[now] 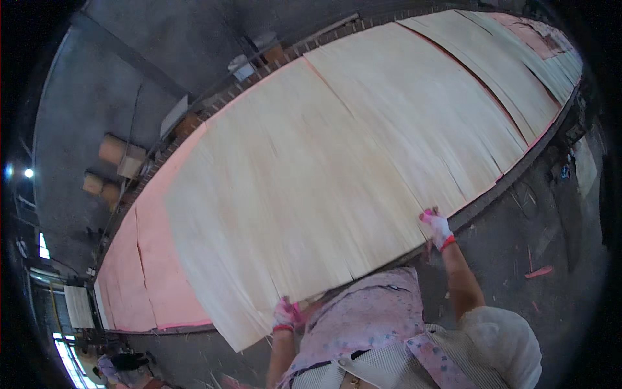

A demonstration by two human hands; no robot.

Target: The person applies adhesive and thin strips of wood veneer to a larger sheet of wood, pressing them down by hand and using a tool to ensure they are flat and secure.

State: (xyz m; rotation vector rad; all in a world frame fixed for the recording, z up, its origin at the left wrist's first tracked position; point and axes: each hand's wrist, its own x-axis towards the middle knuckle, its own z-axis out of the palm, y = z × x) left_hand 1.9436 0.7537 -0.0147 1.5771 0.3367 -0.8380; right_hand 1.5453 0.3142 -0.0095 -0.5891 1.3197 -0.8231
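Observation:
A large pale wood veneer sheet (285, 188) lies over the middle of a long bench, its near left corner jutting past the bench's front edge. At its near edge, toward the left, my left hand (285, 314) is closed on the rim, in a white glove with pink-stained fingers and a red cuff. My right hand (438, 228), gloved the same way, pinches the near edge farther right, by the seam with the neighbouring veneer sheet (414, 104). The undersides of both hands are hidden.
Pink-coated sheets (165, 272) show at the bench's left end. More veneer strips (492, 71), with dark gaps between, cover the right. Brown rolls (113, 149) stand beyond the far edge. Pink scraps (539, 272) lie on the floor at right. Another person (120, 366) is at lower left.

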